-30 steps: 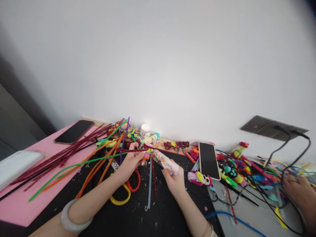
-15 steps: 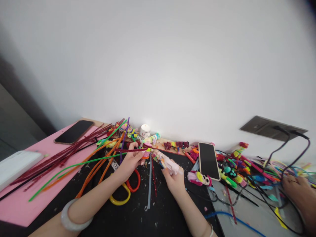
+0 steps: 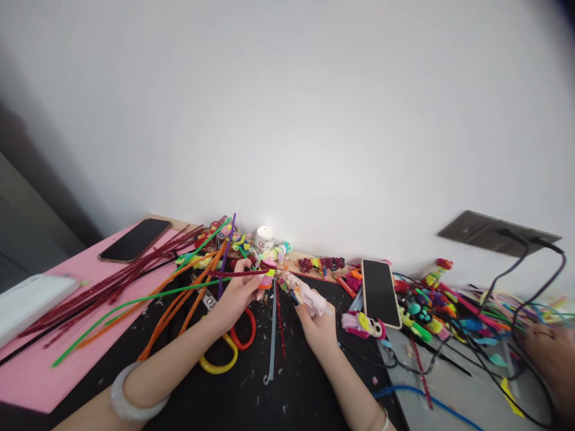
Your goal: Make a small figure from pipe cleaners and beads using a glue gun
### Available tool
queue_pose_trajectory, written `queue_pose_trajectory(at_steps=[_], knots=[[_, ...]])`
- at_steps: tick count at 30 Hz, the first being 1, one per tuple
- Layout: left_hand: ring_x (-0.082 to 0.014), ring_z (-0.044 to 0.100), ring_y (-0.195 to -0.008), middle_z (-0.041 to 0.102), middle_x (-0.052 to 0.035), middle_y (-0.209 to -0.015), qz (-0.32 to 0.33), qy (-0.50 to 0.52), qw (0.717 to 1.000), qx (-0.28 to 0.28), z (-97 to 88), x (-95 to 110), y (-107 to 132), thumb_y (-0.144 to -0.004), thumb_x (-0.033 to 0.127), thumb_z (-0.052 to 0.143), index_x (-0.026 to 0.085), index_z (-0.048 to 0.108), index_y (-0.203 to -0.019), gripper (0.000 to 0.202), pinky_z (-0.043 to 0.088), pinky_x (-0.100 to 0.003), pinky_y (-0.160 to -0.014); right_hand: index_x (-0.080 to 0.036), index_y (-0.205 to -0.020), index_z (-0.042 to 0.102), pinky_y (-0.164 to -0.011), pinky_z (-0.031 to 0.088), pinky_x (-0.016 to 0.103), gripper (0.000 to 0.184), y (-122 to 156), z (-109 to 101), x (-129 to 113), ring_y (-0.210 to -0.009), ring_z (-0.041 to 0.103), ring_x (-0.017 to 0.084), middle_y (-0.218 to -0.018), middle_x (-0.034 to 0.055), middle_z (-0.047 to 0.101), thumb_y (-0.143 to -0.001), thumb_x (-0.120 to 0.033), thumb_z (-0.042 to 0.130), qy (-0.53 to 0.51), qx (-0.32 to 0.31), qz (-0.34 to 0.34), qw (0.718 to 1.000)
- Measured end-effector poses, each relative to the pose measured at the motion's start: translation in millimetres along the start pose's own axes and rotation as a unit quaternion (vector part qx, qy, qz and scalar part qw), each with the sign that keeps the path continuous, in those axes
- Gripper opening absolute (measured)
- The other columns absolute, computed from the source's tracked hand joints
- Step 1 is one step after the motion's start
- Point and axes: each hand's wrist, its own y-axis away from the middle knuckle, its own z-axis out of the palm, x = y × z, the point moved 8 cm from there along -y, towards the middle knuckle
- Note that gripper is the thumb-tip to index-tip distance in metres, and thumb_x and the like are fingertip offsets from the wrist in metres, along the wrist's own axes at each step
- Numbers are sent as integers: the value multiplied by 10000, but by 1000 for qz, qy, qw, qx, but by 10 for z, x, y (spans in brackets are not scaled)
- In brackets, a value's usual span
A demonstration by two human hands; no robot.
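My left hand (image 3: 237,298) pinches a small pipe-cleaner figure (image 3: 268,273) in pink, yellow and orange, with a dark red pipe cleaner (image 3: 224,273) reaching left from it. Wrapped round a pale pink hot glue gun (image 3: 311,300) is my right hand (image 3: 322,330). The gun's nozzle points up and left, close beside the figure; whether they touch I cannot tell. Below my hands a translucent glue stick (image 3: 272,335) and a red glitter strip (image 3: 281,323) lie on the black mat (image 3: 242,395). Scissors (image 3: 220,359) with yellow and red handles rest under my left forearm.
Orange, green and dark red pipe cleaners (image 3: 148,263) spread leftward over a pink board (image 3: 40,377) beside a black phone (image 3: 135,239). A white-framed phone (image 3: 381,293) and a pipe-cleaner doll (image 3: 363,325) lie right. Cables (image 3: 534,281) hang from a socket (image 3: 485,230) near another person's hand (image 3: 545,347).
The glue gun and my right hand have shifted very slightly to the right. At the far right, the other person's hand has moved a little to the right. My left hand stays in place.
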Motion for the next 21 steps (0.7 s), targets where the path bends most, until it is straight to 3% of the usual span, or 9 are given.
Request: queue_pose_trajectory(at_steps=[21], knots=[[-89, 505, -506, 629, 119, -637, -15, -26, 1000, -10, -30, -80, -16, -763, 522, 941, 283, 377, -1017, 664, 390, -222, -560, -264, -731, 541, -498, 457, 240, 176, 11, 51, -58, -509, 575, 158, -614, -33, 569, -898, -257, 596, -17, -37, 1, 999]])
